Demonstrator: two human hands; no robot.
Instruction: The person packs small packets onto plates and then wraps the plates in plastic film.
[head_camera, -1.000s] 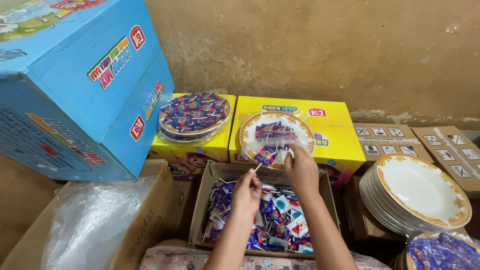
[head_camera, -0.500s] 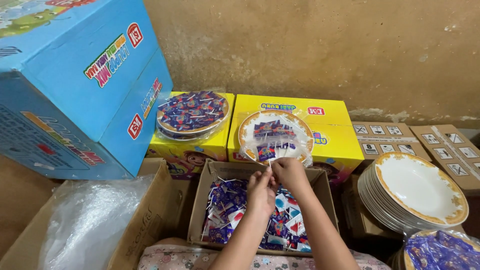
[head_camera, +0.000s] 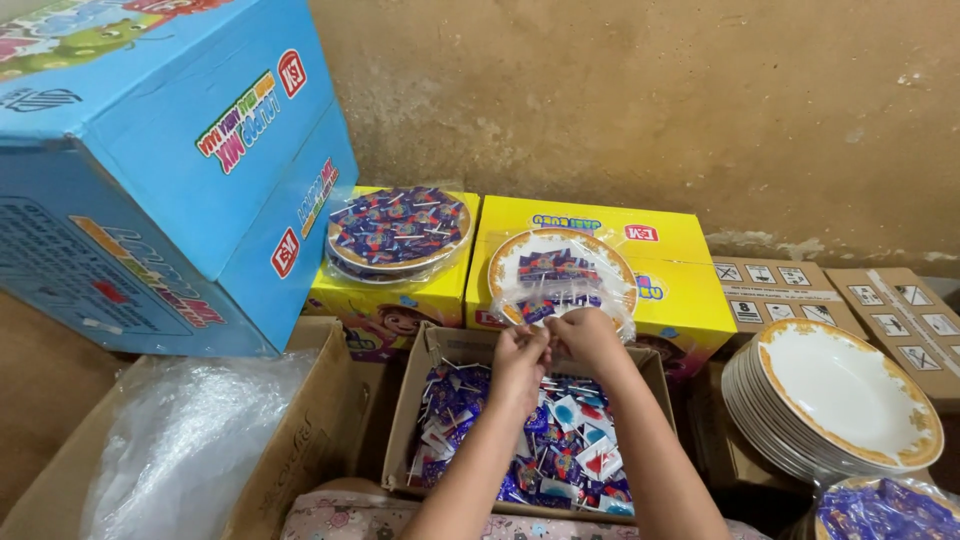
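Both hands, left hand (head_camera: 520, 358) and right hand (head_camera: 585, 338), pinch the plastic wrap (head_camera: 560, 290) on a plate (head_camera: 505, 262), just beyond them on a yellow box (head_camera: 680, 290); a rough ochre wall (head_camera: 650, 110) stands behind.

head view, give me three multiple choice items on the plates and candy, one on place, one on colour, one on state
1. Where does the half-filled plate in its clear bag sit?
A. on a yellow box
B. on the floor
C. inside the blue box

2. What colour is the rim of the stacked empty plates?
A. plain red
B. gold pattern
C. green

3. How are the hands at the near edge of the half-filled plate?
A. far apart
B. flat on the wall
C. close together, fingers pinched

Answers:
1 A, the plate rests on the right-hand yellow box top.
2 B, gold ornament rings the white plates.
3 C, the left hand and right hand meet above the brown carton of wrapped candy.
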